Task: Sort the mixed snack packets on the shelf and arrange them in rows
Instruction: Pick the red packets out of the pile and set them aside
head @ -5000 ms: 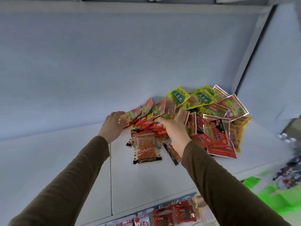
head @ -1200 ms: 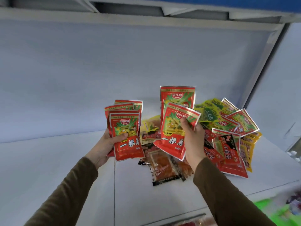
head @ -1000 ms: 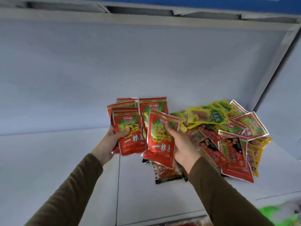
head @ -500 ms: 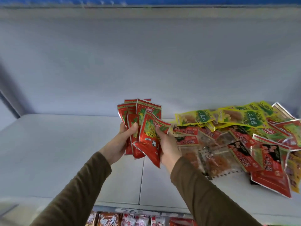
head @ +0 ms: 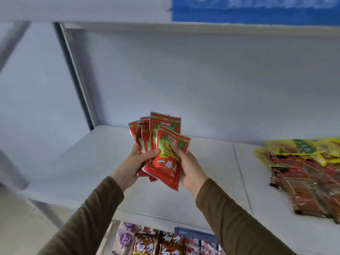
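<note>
A white shelf [head: 202,162] carries a heap of snack packets [head: 303,173] well right of the fingers [head: 174,147].

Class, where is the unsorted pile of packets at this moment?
In the head view, the pile lies at the right end of the shelf, well right of the red packets held up in both hands.

Soft even cool light; motion blur at edges; wide-angle bending.

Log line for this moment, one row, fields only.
phase: sorting | left hand: grips red packets | right hand: grips same stack | mixed pile: right, on shelf
</note>
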Demonstrator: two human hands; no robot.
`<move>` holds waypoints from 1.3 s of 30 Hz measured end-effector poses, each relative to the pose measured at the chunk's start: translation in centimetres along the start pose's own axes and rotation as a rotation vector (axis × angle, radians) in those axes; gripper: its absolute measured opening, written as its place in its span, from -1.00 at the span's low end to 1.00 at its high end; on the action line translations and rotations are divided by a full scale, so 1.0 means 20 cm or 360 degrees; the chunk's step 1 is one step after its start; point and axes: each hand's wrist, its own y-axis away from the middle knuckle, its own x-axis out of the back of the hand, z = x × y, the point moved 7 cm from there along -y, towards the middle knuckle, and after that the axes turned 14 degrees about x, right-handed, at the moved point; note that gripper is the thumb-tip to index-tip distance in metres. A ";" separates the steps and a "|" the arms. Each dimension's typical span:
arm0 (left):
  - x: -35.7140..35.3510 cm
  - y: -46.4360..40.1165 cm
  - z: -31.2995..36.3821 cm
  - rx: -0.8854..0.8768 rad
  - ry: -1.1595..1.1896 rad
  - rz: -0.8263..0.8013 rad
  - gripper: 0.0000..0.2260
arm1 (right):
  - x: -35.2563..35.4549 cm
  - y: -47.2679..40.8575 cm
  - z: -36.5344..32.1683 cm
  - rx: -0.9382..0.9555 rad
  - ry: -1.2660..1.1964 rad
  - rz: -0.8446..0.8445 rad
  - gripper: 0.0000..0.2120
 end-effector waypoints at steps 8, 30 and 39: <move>0.52 -0.08 0.12 0.0117 -0.0066 0.0114 -0.47 | -0.37 -0.24 0.34 -0.0078 0.0016 0.0021 -0.39; 1.53 -0.49 0.48 0.0320 -0.0245 0.0383 -0.68 | -1.11 -0.84 0.83 0.0177 0.0341 0.0291 -0.52; 1.58 -0.55 0.53 0.0246 -0.0509 0.0414 -0.37 | -1.17 -0.88 0.84 0.0156 0.0707 0.0251 -0.52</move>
